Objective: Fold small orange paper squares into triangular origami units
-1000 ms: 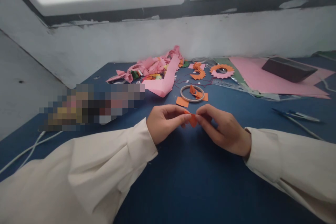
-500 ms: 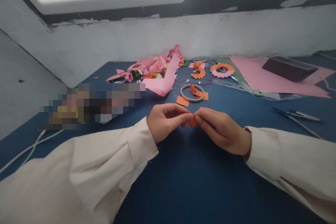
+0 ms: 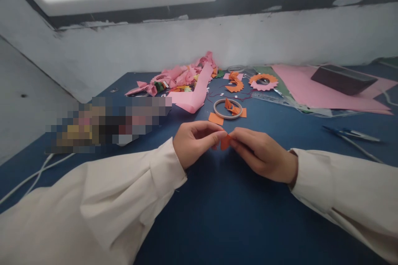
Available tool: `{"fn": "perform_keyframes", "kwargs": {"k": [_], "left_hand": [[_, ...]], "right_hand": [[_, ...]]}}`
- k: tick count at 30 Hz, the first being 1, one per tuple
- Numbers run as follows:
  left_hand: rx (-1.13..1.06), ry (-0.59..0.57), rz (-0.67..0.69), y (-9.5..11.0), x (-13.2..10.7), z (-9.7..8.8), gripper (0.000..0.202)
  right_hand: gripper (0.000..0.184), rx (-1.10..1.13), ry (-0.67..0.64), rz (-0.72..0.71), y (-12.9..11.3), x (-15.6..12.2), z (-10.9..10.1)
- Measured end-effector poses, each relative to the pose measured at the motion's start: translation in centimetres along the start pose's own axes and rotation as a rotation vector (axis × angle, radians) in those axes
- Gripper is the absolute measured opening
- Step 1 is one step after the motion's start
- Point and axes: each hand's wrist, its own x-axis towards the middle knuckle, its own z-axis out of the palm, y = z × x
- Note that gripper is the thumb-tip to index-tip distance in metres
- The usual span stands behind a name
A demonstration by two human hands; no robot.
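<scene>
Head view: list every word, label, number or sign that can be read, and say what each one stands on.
No text can be read anywhere.
clear ruler: any markings are too blurred to read.
dark box: no lettering shows.
pixelated patch: nothing legible.
orange paper piece, pinched between the left hand and the right hand: plain, no print.

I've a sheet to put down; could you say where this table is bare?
Bare: near table between the sleeves, and from the right hand, pinching orange paper, to the blue-handled tool. Crowded: around pink scraps and tape ring.
</scene>
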Motion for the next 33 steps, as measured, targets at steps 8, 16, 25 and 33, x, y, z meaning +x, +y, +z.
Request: {"fn": "perform_keyframes", "kwargs": {"k": [8,16,25,33], "left_hand": [[0.005,0.010,-0.022,0.43,-0.10,0.20,0.006],[0.019,0.001,-0.020,0.23,-0.06,0.12,0.012],[0.126,-0.047,0.018,0.32,-0.24,0.09,0.017],[0.403,-0.124,0.122,0.21,-0.43,0.09,0.018]], "right_hand": [[0.014,-0.028,-0.048,-0.029,0.03,0.06,0.01],[0.011,-0.045,-0.034,-0.057,0.32,-0.01,0.23],[0.012,-0.047,-0.031,-0.091,0.40,-0.11,0.36],[0.014,0.002,0.001,-0.052,0.24,0.13,0.06]]}}
